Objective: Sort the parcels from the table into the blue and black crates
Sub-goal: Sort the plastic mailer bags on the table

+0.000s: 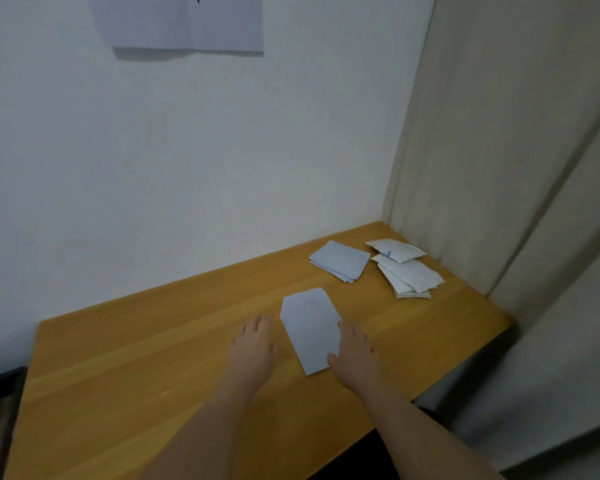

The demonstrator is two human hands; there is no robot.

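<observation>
The setting is a plain domestic room or small home office. A light-brown wooden tabletop stands in a corner against a bare white painted wall. A beige fabric curtain hangs alongside. A white paper sheet is fixed to the wall.

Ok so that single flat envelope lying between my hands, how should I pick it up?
The grey envelope lies flat on the table, so there is no edge to pinch from above. Probably slide it with your right hand toward the near table edge, then pinch the overhanging short end.
</observation>
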